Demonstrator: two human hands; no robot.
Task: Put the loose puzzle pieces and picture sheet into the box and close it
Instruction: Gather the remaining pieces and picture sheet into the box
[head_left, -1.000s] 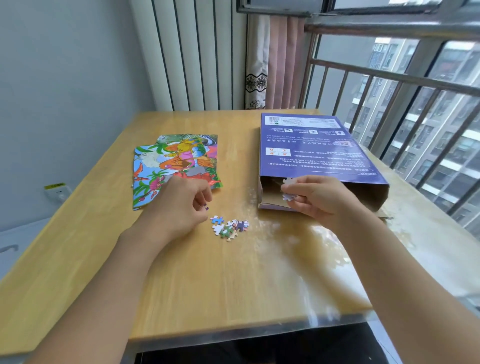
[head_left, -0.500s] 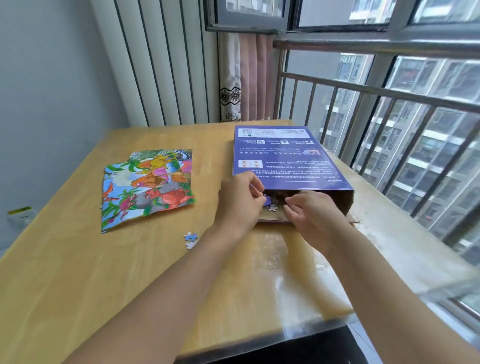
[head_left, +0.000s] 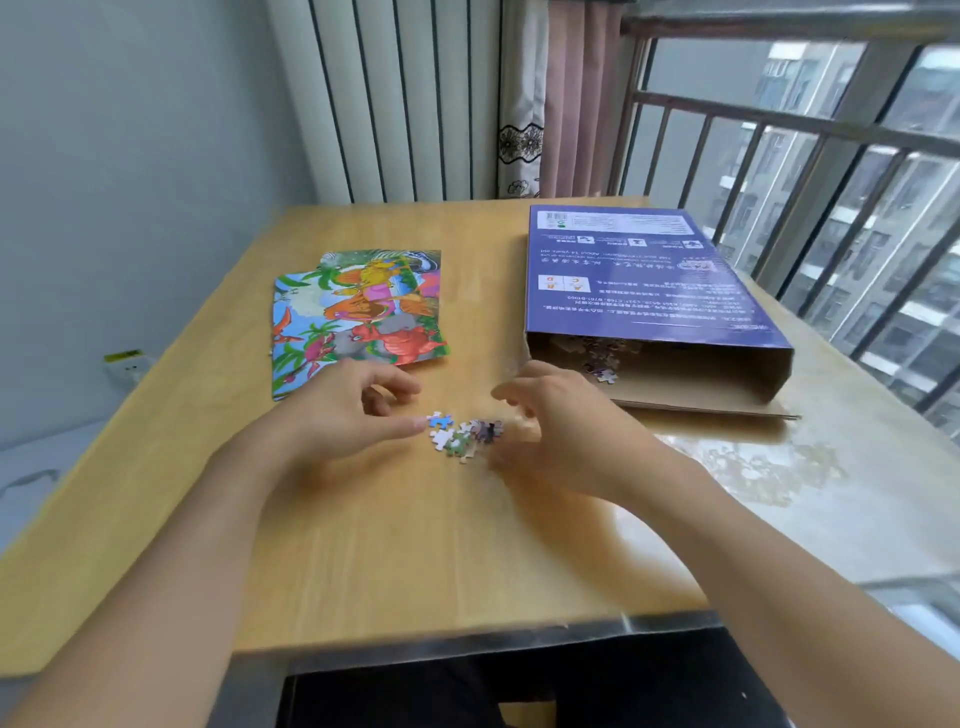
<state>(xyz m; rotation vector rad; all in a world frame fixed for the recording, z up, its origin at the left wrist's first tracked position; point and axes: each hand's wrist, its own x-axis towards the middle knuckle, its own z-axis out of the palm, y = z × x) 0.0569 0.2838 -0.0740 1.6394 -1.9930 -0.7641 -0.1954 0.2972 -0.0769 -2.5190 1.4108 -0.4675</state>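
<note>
Left hand (head_left: 343, 410) and right hand (head_left: 561, 431), fingers loose and holding nothing, flank a small heap of loose puzzle pieces (head_left: 464, 433) on the counter (head_left: 415, 545). Thin, light and slippery-looking, the pieces seem best scooped together. The flimsy picture sheet (head_left: 353, 317) lies beyond; the open-ended box (head_left: 639, 275) sits to the right.

Right hand (head_left: 566, 431) fingers motion-blurred.

Your box (head_left: 639, 280) is purple with white print, brown card inside. Your picture sheet (head_left: 358, 317) shows orange and red dinosaurs among green leaves on blue. Your tabletop (head_left: 389, 545) is pale wood-grain.
</note>
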